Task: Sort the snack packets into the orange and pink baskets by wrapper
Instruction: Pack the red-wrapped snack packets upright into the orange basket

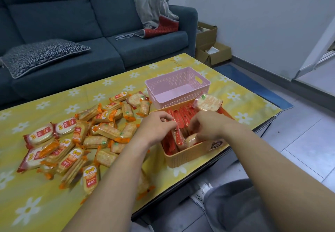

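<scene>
Reaching into the orange woven-pattern plastic basket (188, 154), both hands work among red-wrapped snack packets (183, 118) standing on edge in a row. The left hand (157, 122) has its fingers curled around the top of one red packet; the right hand (205, 125) pinches at another packet near the basket's front, though exactly what its fingers hold I cannot tell. One round rice-cracker packet (207, 103) leans on the basket's far rim. Touching that far side sits the pink perforated plastic basket (178, 86), with only its bare floor showing. To the left lies a loose heap of orange-wrapped and red-wrapped packets (81, 135) spread over the tabletop. The low table is covered by a yellow cloth with white daisies (45, 210). Behind it stands a dark teal fabric sofa (72, 14) with a grey cushion (155, 4) and a patterned black-and-white cushion (41, 54). Open cardboard boxes (210, 50) rest on the grey tiled floor (299, 141) by the white wall.
</scene>
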Available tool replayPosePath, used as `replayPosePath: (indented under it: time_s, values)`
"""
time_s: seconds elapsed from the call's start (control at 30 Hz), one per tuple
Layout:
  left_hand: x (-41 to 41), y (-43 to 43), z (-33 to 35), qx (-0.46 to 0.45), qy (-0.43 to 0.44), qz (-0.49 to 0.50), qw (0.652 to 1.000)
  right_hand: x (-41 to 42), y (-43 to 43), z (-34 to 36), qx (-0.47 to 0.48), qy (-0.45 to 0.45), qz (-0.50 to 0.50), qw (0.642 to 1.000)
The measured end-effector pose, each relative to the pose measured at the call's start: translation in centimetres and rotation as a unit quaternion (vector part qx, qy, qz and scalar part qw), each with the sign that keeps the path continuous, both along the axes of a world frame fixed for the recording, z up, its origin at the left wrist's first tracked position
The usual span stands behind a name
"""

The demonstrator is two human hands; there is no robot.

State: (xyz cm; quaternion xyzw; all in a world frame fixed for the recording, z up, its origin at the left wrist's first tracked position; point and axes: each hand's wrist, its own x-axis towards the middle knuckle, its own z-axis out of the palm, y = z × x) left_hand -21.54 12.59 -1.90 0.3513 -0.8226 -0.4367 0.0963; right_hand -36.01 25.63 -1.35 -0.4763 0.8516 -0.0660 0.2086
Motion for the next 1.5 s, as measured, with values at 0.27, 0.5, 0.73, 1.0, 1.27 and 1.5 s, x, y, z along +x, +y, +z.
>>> replayPosePath:
  time_s: [0.27, 0.5, 0.73, 1.0, 1.27, 1.5]
  values:
    - [0.6, -0.3, 0.6, -0.003, 0.007, 0.015, 1.0, 0.0, 0.0, 2.1, 0.025, 0.121, 0.029, 0.992]
    - [0.8, -0.3, 1.8, -0.011, 0.019, 0.024, 0.999, 0.6, 2.5, 5.2, -0.092, 0.182, 0.027, 0.979]
    - [0.4, 0.9, 2.1, -0.118, 0.011, 0.027, 0.993, 1.3, 2.4, 4.8, -0.061, 0.126, 0.006, 0.99]
    - [-0.3, 1.5, 1.5, -0.158, -0.023, -0.01, 0.987, 0.4, 2.2, 3.7, -0.057, -0.007, 0.002, 0.998]
    - [-0.2, 0.8, 1.4, -0.128, 0.005, 0.003, 0.992, -0.7, 3.0, 4.5, -0.257, 0.08, -0.009, 0.963]
    - [-0.9, 1.0, 0.5, -0.109, -0.019, 0.004, 0.994, 1.9, 0.8, 2.1, -0.185, 0.027, 0.073, 0.98]
